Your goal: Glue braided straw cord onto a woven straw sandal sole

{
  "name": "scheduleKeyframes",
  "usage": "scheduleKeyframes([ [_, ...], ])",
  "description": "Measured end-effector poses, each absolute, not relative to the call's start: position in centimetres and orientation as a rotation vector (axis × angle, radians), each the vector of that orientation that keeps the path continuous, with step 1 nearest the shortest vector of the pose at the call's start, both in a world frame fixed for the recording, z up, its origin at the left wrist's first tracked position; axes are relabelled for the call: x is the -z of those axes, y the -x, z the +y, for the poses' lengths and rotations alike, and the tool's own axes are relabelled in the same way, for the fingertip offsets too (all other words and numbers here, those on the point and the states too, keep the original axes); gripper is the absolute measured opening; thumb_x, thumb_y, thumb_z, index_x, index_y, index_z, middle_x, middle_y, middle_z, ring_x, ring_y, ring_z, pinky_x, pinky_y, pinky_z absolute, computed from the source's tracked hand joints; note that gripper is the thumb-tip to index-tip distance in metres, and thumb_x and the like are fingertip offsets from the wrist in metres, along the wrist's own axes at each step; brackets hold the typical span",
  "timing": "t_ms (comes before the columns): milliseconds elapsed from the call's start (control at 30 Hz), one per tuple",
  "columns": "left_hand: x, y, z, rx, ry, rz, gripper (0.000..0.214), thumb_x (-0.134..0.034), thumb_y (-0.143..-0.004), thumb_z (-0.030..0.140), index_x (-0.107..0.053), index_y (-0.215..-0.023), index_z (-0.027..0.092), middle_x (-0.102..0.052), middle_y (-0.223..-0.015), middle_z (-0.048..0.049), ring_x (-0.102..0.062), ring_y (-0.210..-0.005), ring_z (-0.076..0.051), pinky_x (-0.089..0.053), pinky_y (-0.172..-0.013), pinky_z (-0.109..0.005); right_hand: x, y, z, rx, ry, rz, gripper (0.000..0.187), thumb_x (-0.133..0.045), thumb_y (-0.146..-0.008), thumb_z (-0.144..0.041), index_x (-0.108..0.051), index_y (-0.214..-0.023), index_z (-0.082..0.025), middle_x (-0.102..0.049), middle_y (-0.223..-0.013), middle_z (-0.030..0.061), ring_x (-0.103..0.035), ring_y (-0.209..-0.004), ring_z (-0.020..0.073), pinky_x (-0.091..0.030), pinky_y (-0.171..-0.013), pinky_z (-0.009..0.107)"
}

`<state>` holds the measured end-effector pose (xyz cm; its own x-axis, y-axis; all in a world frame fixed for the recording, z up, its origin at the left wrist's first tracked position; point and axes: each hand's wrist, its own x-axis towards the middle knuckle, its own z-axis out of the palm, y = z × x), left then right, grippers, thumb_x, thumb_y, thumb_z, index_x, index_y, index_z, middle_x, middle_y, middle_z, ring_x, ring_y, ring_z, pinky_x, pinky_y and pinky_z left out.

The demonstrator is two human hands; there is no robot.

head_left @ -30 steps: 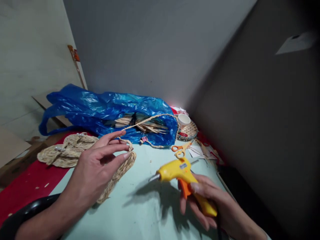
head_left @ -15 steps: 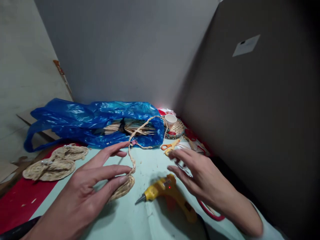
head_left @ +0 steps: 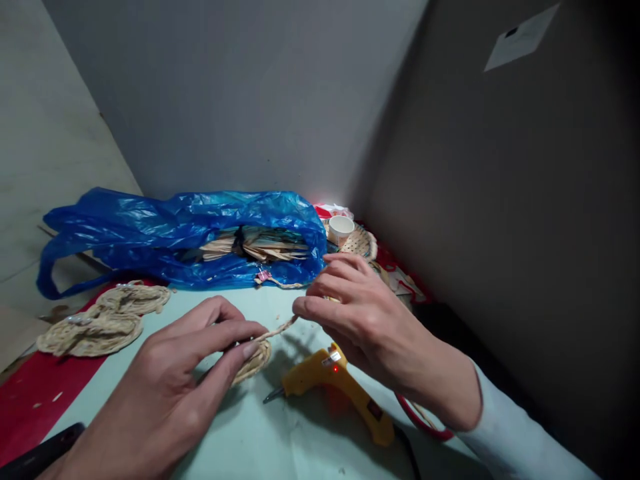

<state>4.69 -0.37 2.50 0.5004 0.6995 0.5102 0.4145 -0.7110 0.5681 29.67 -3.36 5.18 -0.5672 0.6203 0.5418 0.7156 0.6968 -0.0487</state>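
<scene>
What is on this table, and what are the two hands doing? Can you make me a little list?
Left hand: fingers pressing on a flat coil of braided tan straw
Right hand: fingers pinching the braided straw cord that leads off the coil
Glue gun: yellow plastic hot glue gun lying untouched on the pale green table top, red light on
Behind: crinkled blue plastic bag holding straw strips
Left side: two woven straw soles, partly on red cloth
Far corner: small white cup

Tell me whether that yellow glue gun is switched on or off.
On, it seems: a small red light glows on the glue gun, which lies on its side on the table.
</scene>
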Motion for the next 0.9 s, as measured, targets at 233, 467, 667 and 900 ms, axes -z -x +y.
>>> scheduleKeyframes([
  [233, -1.6, -4.8, -0.6, -1.197, -2.218, 1.115, 0.017, -0.073, -0.094, 0.035, -0.08, -0.105, 0.046, -0.077, -0.097, 0.0077, -0.07, -0.086, -0.014, -0.053, -0.08, -0.017, -3.2, -28.5, -5.7, 0.218, 1.042, -2.234, 0.033, -0.044, -0.107, -0.006, -0.076, -0.104, -0.003, -0.065, -0.083, 0.008, -0.048, -0.072, 0.0198, -0.035, -0.06, 0.033],
  [467, -0.9, -5.2, -0.8, -1.201, -2.12, 1.218, 0.017, -0.068, -0.097, 0.037, -0.079, -0.105, 0.046, -0.076, -0.1, 0.0089, -0.07, -0.091, -0.012, -0.052, -0.079, -0.016, -2.2, -27.5, -5.9, 0.309, 1.036, -2.201, 0.029, -0.048, -0.103, 0.0, -0.076, -0.101, -0.003, -0.068, -0.082, 0.0065, -0.052, -0.072, 0.0207, -0.035, -0.056, 0.035],
  [667, -0.7, -3.7, 0.1, -1.063, -2.301, 1.203, 0.021, -0.067, -0.098, 0.035, -0.08, -0.11, 0.046, -0.08, -0.103, 0.0077, -0.075, -0.092, -0.014, -0.059, -0.076, -0.015, -0.9, -25.9, -6.1, 0.254, 1.055, -2.145, 0.032, -0.05, -0.098, 0.002, -0.07, -0.078, -0.013, -0.062, -0.075, 0.0029, -0.047, -0.067, 0.0181, -0.032, -0.053, 0.035],
  [900, -0.8, -3.6, 0.6, -0.982, -2.255, 1.228, 0.019, -0.067, -0.096, 0.04, -0.084, -0.106, 0.04, -0.083, -0.102, 0.002, -0.078, -0.092, -0.02, -0.063, -0.075, -0.021, 0.3, -24.0, -6.5, 0.252, 1.233, -2.011, 0.042, -0.041, -0.099, 0.0, -0.065, -0.072, -0.02, -0.061, -0.071, 0.0018, -0.049, -0.066, 0.0196, -0.03, -0.051, 0.038],
])
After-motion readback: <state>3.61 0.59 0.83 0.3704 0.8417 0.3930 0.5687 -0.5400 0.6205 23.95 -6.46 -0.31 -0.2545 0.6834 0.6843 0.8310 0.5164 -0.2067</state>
